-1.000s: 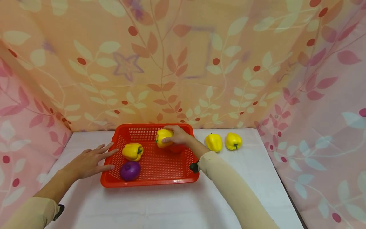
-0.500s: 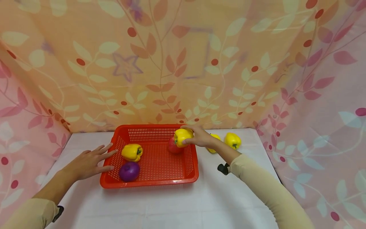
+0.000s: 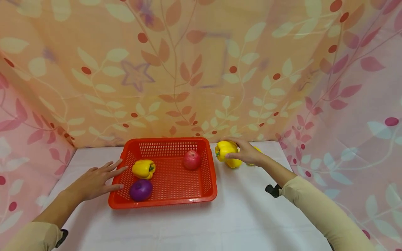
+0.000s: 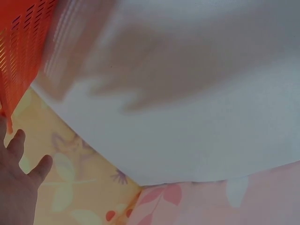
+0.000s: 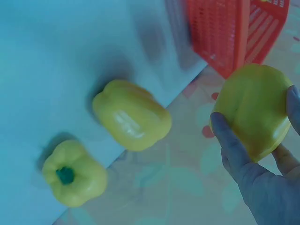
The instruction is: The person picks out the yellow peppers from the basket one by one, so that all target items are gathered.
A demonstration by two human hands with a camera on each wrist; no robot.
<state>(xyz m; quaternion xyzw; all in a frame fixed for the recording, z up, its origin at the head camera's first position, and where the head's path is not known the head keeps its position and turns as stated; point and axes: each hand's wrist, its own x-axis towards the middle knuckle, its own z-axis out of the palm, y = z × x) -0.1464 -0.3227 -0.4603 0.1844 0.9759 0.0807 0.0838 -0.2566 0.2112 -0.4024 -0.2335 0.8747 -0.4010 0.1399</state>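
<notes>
My right hand (image 3: 246,152) grips a yellow bell pepper (image 3: 225,149) just right of the red basket, raised above the table. In the right wrist view the held pepper (image 5: 253,110) sits between thumb and fingers. Two more yellow peppers lie on the table: one (image 5: 131,115) on its side, the other (image 5: 75,173) showing its green stem. My left hand (image 3: 97,181) rests with spread, fairly straight fingers at the left rim of the red basket (image 3: 163,201). Inside the basket are a yellow pepper (image 3: 143,169), a purple onion (image 3: 141,190) and a red pomegranate-like fruit (image 3: 192,160).
The white-covered table (image 3: 188,226) extends in front of the basket and to its right. Patterned cloth (image 3: 176,69) hangs behind the table and along both sides. The basket stands close to the back cloth.
My right hand has lifted the pepper out of the basket and carried it right, past the rim, uncovering the red fruit. The left hand has stayed at the left rim.
</notes>
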